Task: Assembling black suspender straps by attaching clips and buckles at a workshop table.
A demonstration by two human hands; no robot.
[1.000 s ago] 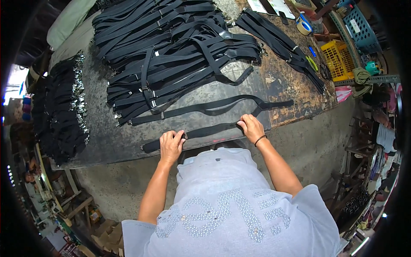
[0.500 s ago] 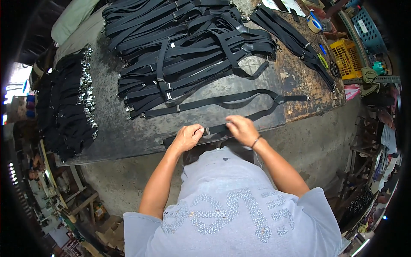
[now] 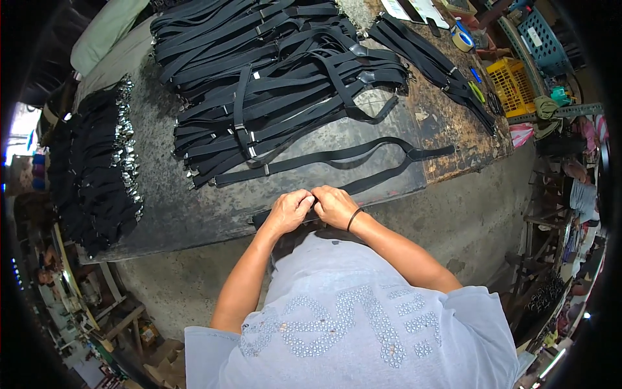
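A pair of black suspenders [image 3: 379, 181] lies along the table's front edge, its two straps joining at the right in a Y-shaped junction. My left hand [image 3: 289, 210] is closed on the nearer strap. Right beside it, my right hand [image 3: 333, 206] pinches the same strap, and the two hands' fingertips meet. The metal slider on this strap is hidden behind my fingers. The farther strap [image 3: 311, 159] stretches across the table just beyond both hands, with a small slider near its left end.
A large heap of black suspenders [image 3: 272, 97] covers the table's middle. Bundled black straps with shiny metal clips [image 3: 126, 146] lie at the left. More suspenders [image 3: 434, 65], tape rolls [image 3: 462, 40] and a yellow basket [image 3: 512, 87] are at the right. The worn tabletop [image 3: 188, 223] ends close to my body.
My right hand has moved left along the strap, up against my left hand. Its fingers have closed where the slider was showing. The left hand has barely moved.
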